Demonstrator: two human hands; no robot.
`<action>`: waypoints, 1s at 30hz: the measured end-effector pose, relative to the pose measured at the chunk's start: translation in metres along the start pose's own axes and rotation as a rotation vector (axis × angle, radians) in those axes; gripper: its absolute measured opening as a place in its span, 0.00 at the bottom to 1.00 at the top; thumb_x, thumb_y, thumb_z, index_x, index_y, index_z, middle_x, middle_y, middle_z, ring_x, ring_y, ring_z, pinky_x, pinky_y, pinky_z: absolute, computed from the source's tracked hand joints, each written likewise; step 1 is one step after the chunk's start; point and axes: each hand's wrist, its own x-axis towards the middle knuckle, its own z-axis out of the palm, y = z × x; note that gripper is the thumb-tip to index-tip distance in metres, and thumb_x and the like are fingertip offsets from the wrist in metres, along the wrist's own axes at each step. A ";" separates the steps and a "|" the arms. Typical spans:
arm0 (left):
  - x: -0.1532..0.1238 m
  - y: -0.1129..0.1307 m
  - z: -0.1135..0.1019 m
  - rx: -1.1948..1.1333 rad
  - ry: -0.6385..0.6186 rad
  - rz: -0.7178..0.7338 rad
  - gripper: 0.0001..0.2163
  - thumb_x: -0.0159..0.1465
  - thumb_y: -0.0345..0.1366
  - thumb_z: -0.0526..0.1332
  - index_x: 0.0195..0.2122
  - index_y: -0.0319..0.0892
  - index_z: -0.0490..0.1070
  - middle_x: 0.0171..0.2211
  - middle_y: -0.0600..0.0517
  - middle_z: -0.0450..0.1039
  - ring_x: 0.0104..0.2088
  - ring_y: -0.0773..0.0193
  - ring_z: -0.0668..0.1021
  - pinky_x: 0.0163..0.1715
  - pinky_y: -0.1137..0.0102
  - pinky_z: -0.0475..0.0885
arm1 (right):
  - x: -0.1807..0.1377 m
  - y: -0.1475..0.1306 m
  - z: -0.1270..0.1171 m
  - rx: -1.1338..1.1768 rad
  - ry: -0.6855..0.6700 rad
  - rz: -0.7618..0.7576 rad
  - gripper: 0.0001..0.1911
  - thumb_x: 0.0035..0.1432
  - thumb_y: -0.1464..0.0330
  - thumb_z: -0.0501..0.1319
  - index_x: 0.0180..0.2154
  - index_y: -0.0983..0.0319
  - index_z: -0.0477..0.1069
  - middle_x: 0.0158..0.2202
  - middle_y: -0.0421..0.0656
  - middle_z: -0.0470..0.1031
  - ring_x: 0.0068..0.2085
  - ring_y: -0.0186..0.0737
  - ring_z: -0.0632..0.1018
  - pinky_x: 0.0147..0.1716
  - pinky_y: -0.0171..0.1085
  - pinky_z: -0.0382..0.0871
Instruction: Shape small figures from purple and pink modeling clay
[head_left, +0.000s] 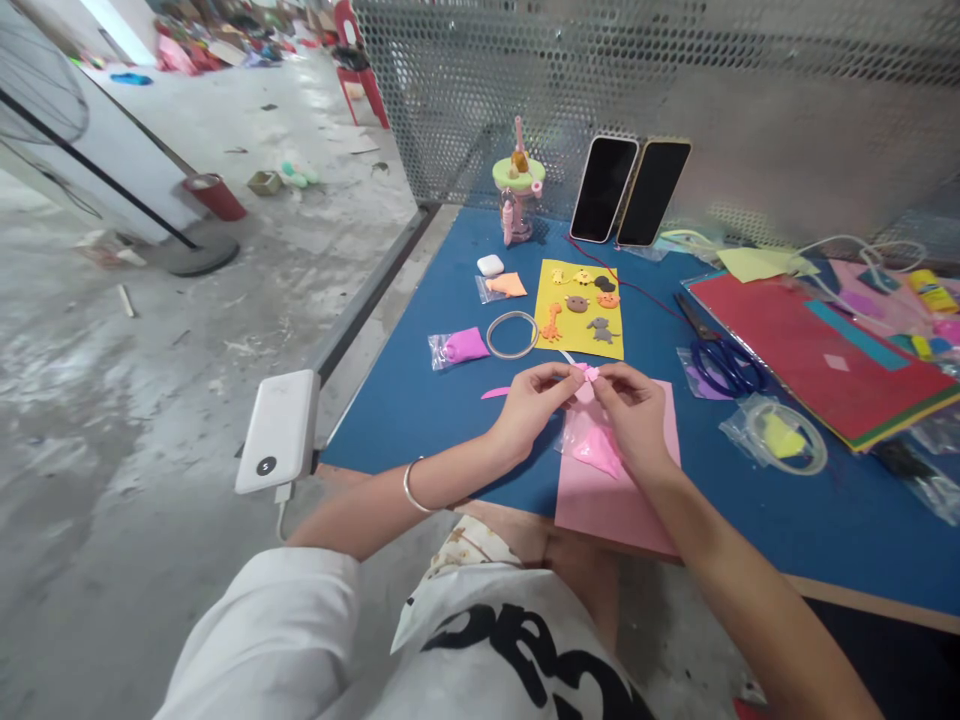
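My left hand (531, 405) and my right hand (634, 415) meet above a pink sheet (622, 500) on the blue table (420, 400). Both pinch a small pink clay piece (590, 375) between thumbs and fingertips. A clear bag of pink clay (592, 445) lies under my right hand on the sheet. Just beyond the hands is a yellow sheet (580, 310) with several small clay animals on it. A silver bangle sits on my left wrist.
A clear ring (513, 335), a bagged purple clay lump (461, 347), an orange clay bag (504, 287) and white earbud case (490, 265) lie left. Blue scissors (716, 355), red sheets (817, 355), two phones (630, 190) and a cup (517, 190) are behind. A white power bank (277, 432) hangs off the table's edge.
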 end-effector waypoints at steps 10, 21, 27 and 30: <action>-0.001 -0.001 -0.001 -0.004 -0.010 -0.002 0.10 0.55 0.41 0.67 0.30 0.38 0.76 0.25 0.54 0.70 0.26 0.73 0.69 0.30 0.74 0.63 | 0.000 0.000 0.001 -0.010 0.016 -0.026 0.05 0.50 0.64 0.67 0.30 0.58 0.77 0.29 0.40 0.76 0.30 0.35 0.74 0.31 0.35 0.68; -0.002 -0.002 -0.002 0.049 0.019 0.052 0.11 0.50 0.39 0.71 0.31 0.38 0.77 0.30 0.52 0.74 0.28 0.72 0.70 0.31 0.73 0.65 | 0.001 0.003 0.001 0.053 0.002 0.040 0.06 0.49 0.63 0.68 0.31 0.58 0.77 0.30 0.40 0.77 0.31 0.35 0.75 0.30 0.35 0.68; -0.002 -0.002 -0.002 0.055 0.019 0.056 0.11 0.50 0.39 0.71 0.31 0.39 0.77 0.31 0.52 0.74 0.28 0.72 0.70 0.31 0.73 0.65 | 0.000 0.001 0.001 0.025 0.010 0.043 0.08 0.49 0.61 0.68 0.31 0.58 0.77 0.30 0.40 0.77 0.30 0.35 0.74 0.30 0.35 0.68; -0.002 -0.002 -0.002 0.067 0.032 0.056 0.10 0.51 0.39 0.71 0.31 0.39 0.78 0.31 0.52 0.75 0.28 0.72 0.70 0.31 0.73 0.65 | 0.000 -0.001 0.001 0.031 0.005 0.052 0.08 0.49 0.61 0.68 0.30 0.58 0.77 0.30 0.40 0.77 0.30 0.34 0.74 0.30 0.35 0.68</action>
